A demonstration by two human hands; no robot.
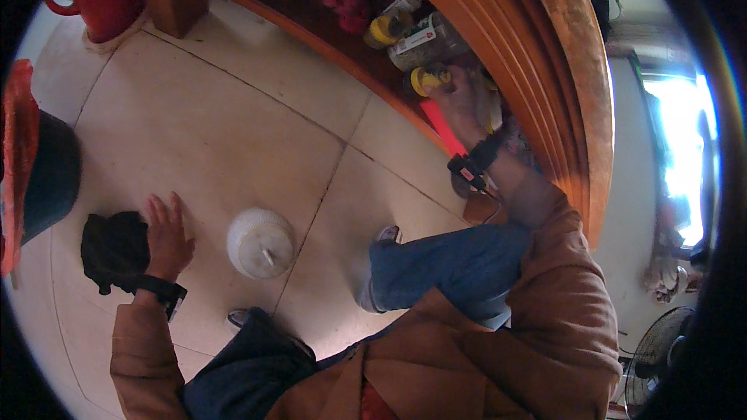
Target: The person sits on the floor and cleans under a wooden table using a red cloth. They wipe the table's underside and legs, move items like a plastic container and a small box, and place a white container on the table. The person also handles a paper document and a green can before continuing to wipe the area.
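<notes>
Right hand [463, 105] has a yellow-lidded jar [424, 81] gripped at the shelf [303, 12], more jars [420, 44] just past it, table edge [560, 85] kinda crowding its right. Left hand [169, 239] is spread wide between a black cloth [113, 249] and white tub [257, 243], tiled floor [233, 140] below.

Left hand [169, 237] has room forward over the floor tiles [233, 132], though black cloth [115, 250] and a round white container [261, 243] flank it. Right hand [461, 101]'s squeezed: thick wooden edge [537, 62] to its right, clear jar [424, 44] just ahead.
</notes>
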